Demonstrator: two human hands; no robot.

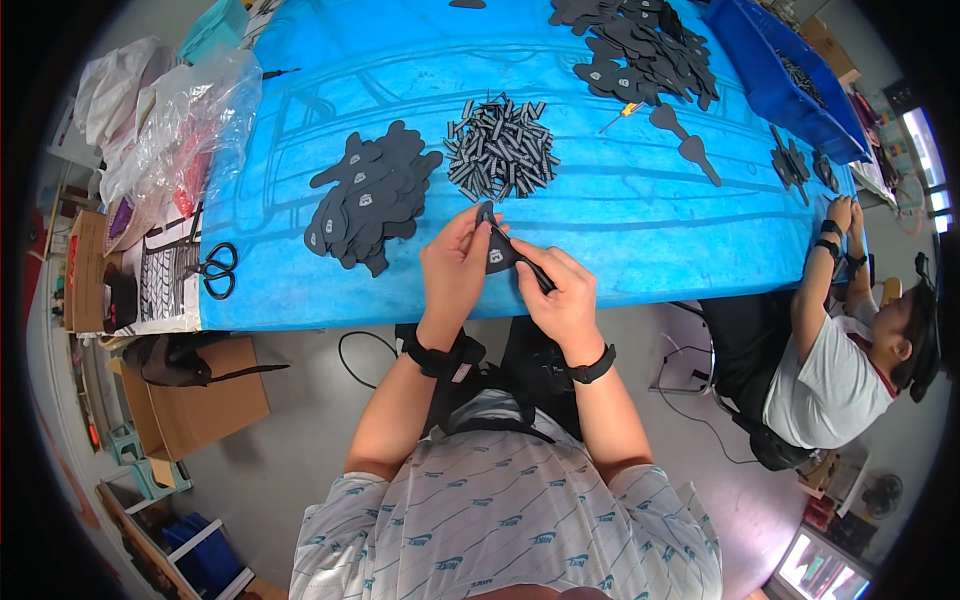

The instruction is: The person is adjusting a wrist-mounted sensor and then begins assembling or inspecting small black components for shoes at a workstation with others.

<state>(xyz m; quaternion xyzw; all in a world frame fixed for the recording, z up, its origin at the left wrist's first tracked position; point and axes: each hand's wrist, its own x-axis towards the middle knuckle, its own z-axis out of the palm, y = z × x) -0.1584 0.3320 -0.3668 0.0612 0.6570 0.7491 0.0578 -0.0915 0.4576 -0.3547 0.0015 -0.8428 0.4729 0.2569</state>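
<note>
Close to the table's front edge, my left hand (456,268) pinches a dark grey, flat shaped piece (498,245) with a small pale mark. My right hand (562,300) is closed around a slim black stick-like thing (541,278), its upper end against the piece's right edge; its kind cannot be made out. Just beyond my hands lies a heap of short grey-black tube-like bits (502,150). Left of them spreads a pile of similar flat dark grey pieces (375,195), several with pale marks.
Black-handled scissors (218,272) and clear plastic bags (200,120) lie at the left. Toward the back right are another pile of dark pieces (650,55), a yellow-handled tool (629,109) and a blue bin (790,75). A co-worker (830,370) sits at the right edge, hands on the table.
</note>
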